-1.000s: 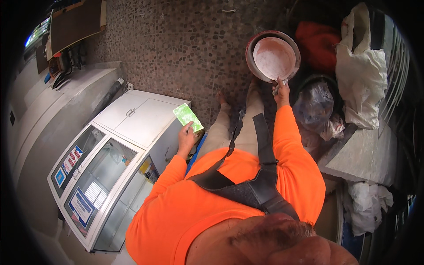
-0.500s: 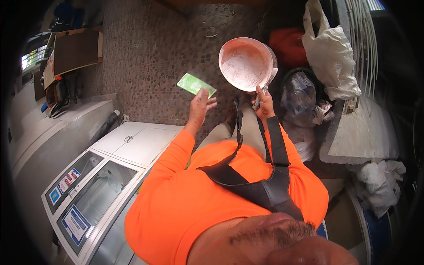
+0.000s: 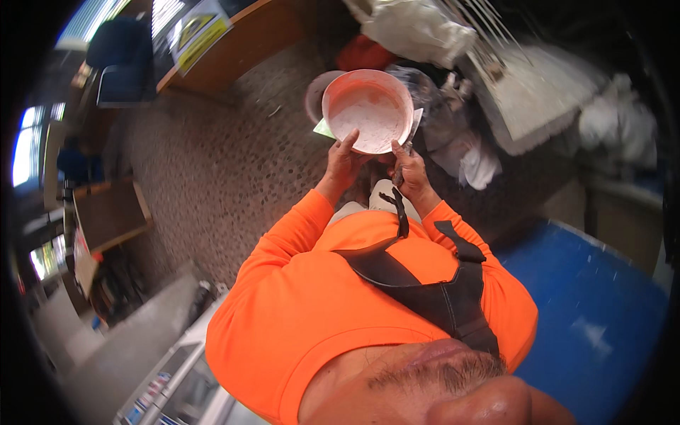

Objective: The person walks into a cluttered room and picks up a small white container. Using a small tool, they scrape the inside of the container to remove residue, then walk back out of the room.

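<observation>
A round white bucket (image 3: 372,126) coated inside with pale pink, powdery residue is held out in front of my body. My left hand (image 3: 341,166) grips its near left side, thumb over the rim. Beside that hand, partly hidden under the bucket, the corner of a flat light-green piece (image 3: 324,129) sticks out. My right hand (image 3: 414,176) holds the near right rim, along with a narrow smeared handle (image 3: 398,174) whose kind I cannot make out. A pale flat edge (image 3: 416,122) shows along the bucket's right side.
Behind the bucket is a dull pinkish round shape (image 3: 314,98) on the pebbled floor (image 3: 212,156). Plastic bags (image 3: 446,134) and a grey slab (image 3: 535,99) are to the right. A blue surface (image 3: 588,312) lies near right; a wooden desk (image 3: 248,42) stands at far left.
My left hand, earlier apart with the green piece, has moved right onto the bucket. The bucket has shifted left, and my body and view have turned right.
</observation>
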`<state>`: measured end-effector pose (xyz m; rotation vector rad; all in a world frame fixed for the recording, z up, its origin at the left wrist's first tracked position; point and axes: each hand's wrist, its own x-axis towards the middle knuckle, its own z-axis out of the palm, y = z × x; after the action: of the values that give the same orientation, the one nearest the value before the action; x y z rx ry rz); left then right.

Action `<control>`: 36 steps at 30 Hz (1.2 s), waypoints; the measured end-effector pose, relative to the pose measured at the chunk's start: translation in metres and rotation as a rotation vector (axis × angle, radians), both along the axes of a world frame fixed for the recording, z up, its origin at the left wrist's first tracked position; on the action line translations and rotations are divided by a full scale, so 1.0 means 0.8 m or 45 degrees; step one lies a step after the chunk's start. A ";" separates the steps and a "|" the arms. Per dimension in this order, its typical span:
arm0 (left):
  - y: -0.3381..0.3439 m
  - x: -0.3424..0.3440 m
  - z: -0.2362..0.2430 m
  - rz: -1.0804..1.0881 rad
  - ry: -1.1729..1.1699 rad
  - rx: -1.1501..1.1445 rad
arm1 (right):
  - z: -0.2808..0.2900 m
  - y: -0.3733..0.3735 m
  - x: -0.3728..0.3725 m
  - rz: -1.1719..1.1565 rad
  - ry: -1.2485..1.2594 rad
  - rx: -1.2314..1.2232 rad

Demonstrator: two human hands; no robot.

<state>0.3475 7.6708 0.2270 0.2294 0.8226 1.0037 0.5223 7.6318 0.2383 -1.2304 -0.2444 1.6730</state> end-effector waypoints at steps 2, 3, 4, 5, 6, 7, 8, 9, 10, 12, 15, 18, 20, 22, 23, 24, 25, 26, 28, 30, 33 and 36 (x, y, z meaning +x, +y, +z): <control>-0.024 0.021 -0.002 -0.099 -0.035 -0.014 | 0.006 -0.034 0.026 -0.017 -0.145 0.001; -0.033 0.034 -0.005 -0.100 -0.020 0.007 | 0.009 -0.050 0.040 -0.002 -0.236 0.001; -0.039 0.055 -0.001 -0.189 0.015 -0.012 | 0.015 -0.070 0.058 -0.025 -0.336 -0.014; -0.044 0.071 0.006 -0.253 0.064 -0.023 | 0.011 -0.086 0.074 -0.107 -0.404 0.002; -0.048 0.090 0.012 -0.312 0.107 -0.025 | 0.006 -0.106 0.093 -0.214 -0.523 0.003; -0.052 0.113 0.013 -0.412 0.126 -0.010 | 0.000 -0.124 0.115 -0.322 -0.641 -0.003; -0.058 0.136 0.013 -0.505 0.115 0.001 | -0.004 -0.144 0.137 -0.419 -0.760 -0.011; -0.061 0.159 0.011 -0.590 0.107 0.013 | 0.010 -0.161 0.158 -0.434 -0.875 0.002; -0.067 0.183 0.015 -0.660 0.104 0.023 | 0.023 -0.174 0.177 -0.489 -1.037 0.124; -0.086 0.239 0.015 -0.736 0.135 0.055 | 0.038 -0.203 0.216 -0.582 -1.362 0.344; -0.106 0.321 -0.004 -0.915 0.101 0.077 | 0.041 -0.247 0.281 -0.442 -1.579 0.335; -0.131 0.405 -0.006 -1.008 0.026 0.105 | 0.059 -0.275 0.353 -0.409 -1.622 0.293; -0.152 0.471 -0.001 -1.045 -0.010 0.075 | 0.056 -0.295 0.415 -0.417 -1.632 0.269; -0.158 0.517 -0.010 -1.154 -0.032 0.060 | 0.061 -0.307 0.478 -0.411 -1.628 0.397; -0.164 0.543 -0.010 -1.168 -0.030 0.066 | 0.064 -0.310 0.508 -0.417 -1.617 0.361; -0.167 0.567 -0.001 -1.184 -0.032 0.096 | 0.065 -0.313 0.529 -0.432 -1.605 0.307; -0.178 0.596 0.015 -1.181 -0.063 0.117 | 0.078 -0.319 0.549 -0.428 -1.651 0.283; -0.184 0.622 0.025 -1.179 -0.092 0.138 | 0.093 -0.321 0.567 -0.425 -1.695 0.257; -0.189 0.672 0.021 -1.195 -0.133 0.137 | 0.102 -0.326 0.596 -0.435 -1.784 0.233; -0.190 0.715 0.011 -1.205 -0.182 0.109 | 0.095 -0.330 0.610 -0.480 -1.867 0.249; -0.196 0.768 0.001 -1.162 -0.218 -0.029 | 0.099 -0.344 0.627 -0.424 -1.787 0.088; -0.199 0.827 -0.004 -1.175 -0.263 -0.062 | 0.101 -0.348 0.668 -0.395 -1.812 0.079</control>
<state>1.0094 7.5119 0.2241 0.4061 0.4574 0.1325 1.0565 7.3532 0.3194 -2.0795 -0.8744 0.2787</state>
